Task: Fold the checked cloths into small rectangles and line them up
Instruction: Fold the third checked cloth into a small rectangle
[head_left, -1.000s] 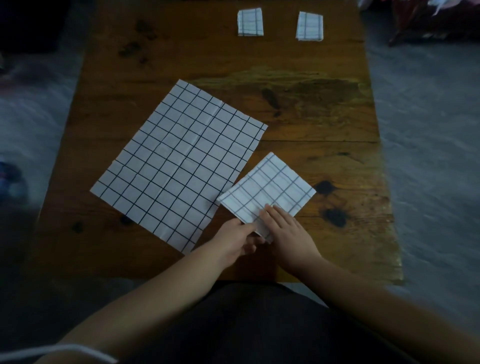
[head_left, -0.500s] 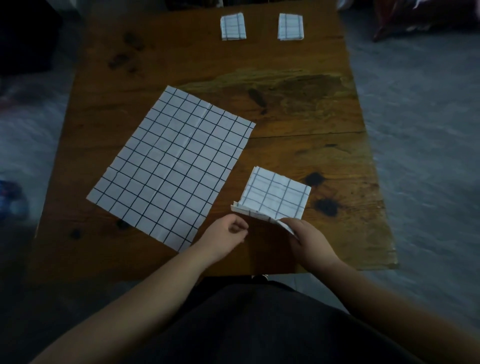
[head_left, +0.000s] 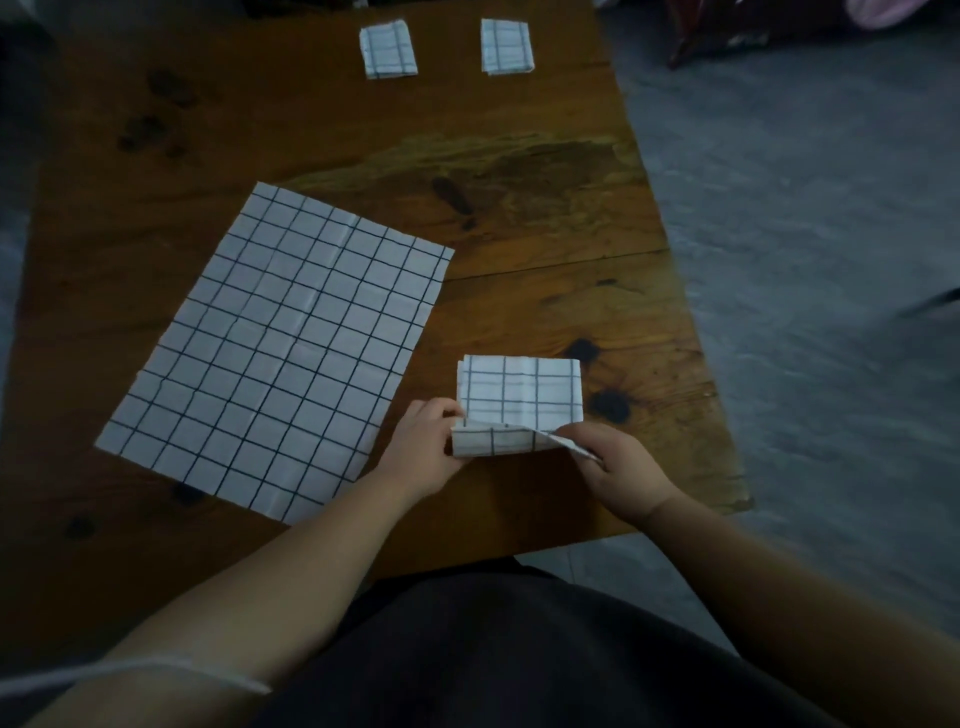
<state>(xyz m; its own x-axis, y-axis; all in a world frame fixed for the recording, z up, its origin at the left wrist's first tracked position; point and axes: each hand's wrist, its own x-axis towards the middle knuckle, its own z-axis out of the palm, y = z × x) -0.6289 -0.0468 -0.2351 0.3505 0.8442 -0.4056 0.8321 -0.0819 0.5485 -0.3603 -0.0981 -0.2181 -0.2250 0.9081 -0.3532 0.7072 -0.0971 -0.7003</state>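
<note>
seen from the head camera, a person seated at a wooden table (head_left: 519, 182) held up the near edge of a half-folded checked cloth (head_left: 519, 395) at the table's near right, the left hand (head_left: 423, 447) with fingers curled round its left corner and the right hand (head_left: 618, 467) pinching its right corner, while the cloth's far part lay flat on the wood. a larger unfolded checked cloth (head_left: 291, 353) lay spread flat just to the left. near the far edge, a left folded rectangle (head_left: 388, 49) and a right folded rectangle (head_left: 506, 45) sat side by side, slightly apart.
</note>
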